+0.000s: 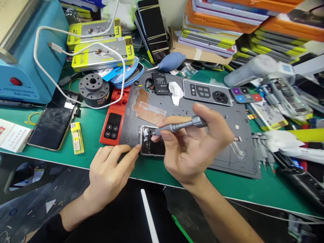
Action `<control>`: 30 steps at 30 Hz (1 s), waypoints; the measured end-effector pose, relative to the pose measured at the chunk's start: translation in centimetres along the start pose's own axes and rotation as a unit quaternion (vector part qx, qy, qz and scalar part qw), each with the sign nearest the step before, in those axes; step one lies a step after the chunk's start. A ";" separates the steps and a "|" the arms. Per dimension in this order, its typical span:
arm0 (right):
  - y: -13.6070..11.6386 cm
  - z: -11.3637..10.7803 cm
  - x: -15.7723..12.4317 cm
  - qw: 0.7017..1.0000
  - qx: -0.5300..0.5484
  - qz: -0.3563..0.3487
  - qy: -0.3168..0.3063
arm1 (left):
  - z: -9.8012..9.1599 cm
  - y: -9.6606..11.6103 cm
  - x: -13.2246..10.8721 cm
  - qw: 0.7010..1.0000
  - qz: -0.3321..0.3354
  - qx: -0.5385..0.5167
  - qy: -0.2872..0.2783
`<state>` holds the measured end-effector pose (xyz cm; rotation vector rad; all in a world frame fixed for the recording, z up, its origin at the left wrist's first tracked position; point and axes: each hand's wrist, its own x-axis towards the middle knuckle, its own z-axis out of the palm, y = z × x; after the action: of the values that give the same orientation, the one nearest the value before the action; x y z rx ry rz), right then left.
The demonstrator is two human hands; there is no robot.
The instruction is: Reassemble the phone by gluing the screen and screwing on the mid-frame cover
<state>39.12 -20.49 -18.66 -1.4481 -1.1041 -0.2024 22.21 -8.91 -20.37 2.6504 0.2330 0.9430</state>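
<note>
My right hand [192, 141] grips a grey precision screwdriver [177, 127], its shaft slanting down to the left. The tip is over an opened phone [153, 152] that lies on the grey work mat [202, 118]; whether it touches a screw is too small to tell. Part of the phone is hidden behind my right hand. My left hand [111, 172] rests at the phone's left edge, index fingertip against the frame, the other fingers curled loosely with nothing in them. Just beyond the phone lies a copper-coloured strip [151, 113].
Left of the mat are a red control panel [111, 125], a yellow lighter [77, 138] and a dark phone [54, 118]. A phone back cover [207, 92], a black battery [161, 83] and a blue air blower [170, 62] lie behind. A white cable [37, 57] loops at left.
</note>
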 end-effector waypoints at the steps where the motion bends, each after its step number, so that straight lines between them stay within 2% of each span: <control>1: 0.1 0.1 -0.1 1.000 -0.001 0.001 -0.005 | 0.0 0.0 0.0 1.000 -0.001 0.000 -0.002; 10: 0.4 -0.1 0.1 0.999 -0.036 -0.017 -0.020 | 0.0 0.0 0.1 1.000 0.002 0.004 -0.007; 14: 0.8 -0.3 -0.1 0.994 -0.090 -0.053 -0.019 | 0.1 0.0 0.1 1.000 0.005 0.002 -0.006; 18: 0.7 -1.0 -0.1 0.976 -0.176 -0.127 -0.017 | 0.2 0.1 0.0 1.000 0.001 0.004 -0.002; 22: -0.4 -1.5 1.0 0.938 -0.295 -0.181 -0.014 | 0.2 0.1 -0.1 1.000 0.002 0.003 0.001; 25: -1.2 -1.4 2.0 0.939 -0.294 -0.174 -0.036 | 0.2 0.0 -0.1 1.000 0.002 0.004 0.003; 30: -1.1 -0.9 2.6 0.935 -0.292 -0.202 -0.027 | 0.3 0.0 -0.2 1.000 0.002 0.002 0.005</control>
<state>40.13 -20.18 -15.86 -1.7289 -1.4568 -0.8461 22.22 -9.03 -20.69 2.6516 0.2326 0.9592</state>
